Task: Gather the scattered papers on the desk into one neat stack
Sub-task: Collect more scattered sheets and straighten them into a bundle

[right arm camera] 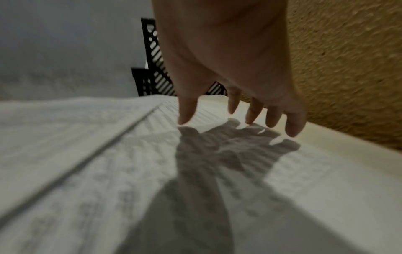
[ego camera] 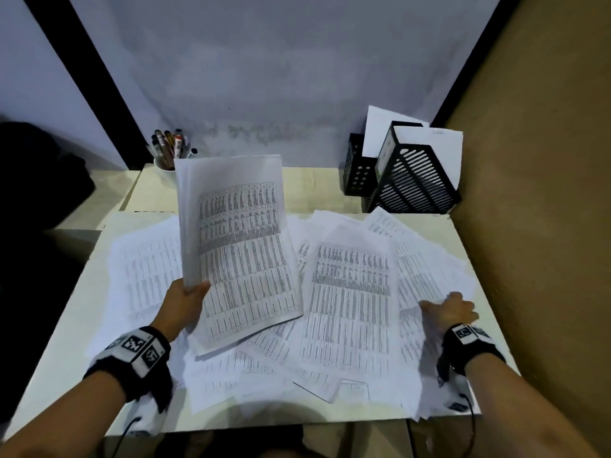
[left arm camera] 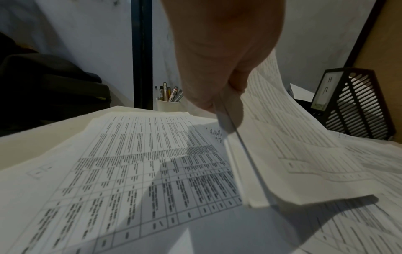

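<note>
Printed table sheets lie scattered and overlapping across the white desk (ego camera: 76, 292). My left hand (ego camera: 186, 300) pinches the left edge of a gathered bundle of papers (ego camera: 238, 246), lifted and tilted up above the desk's left half; the left wrist view shows thumb and fingers (left arm camera: 230, 96) clamped on the bundle's edge (left arm camera: 243, 154). More loose sheets (ego camera: 350, 302) cover the middle and right. My right hand (ego camera: 448, 310) reaches down with spread straight fingers (right arm camera: 293, 127), its fingertips at or just above the rightmost sheets (right arm camera: 195, 171), holding nothing.
A white cup of pens (ego camera: 168, 153) stands at the back left. Black slotted file holders (ego camera: 410, 173) with blank sheets stand at the back right. A brown textured wall (ego camera: 545, 193) runs along the desk's right edge. A dark bag (ego camera: 39, 180) sits left.
</note>
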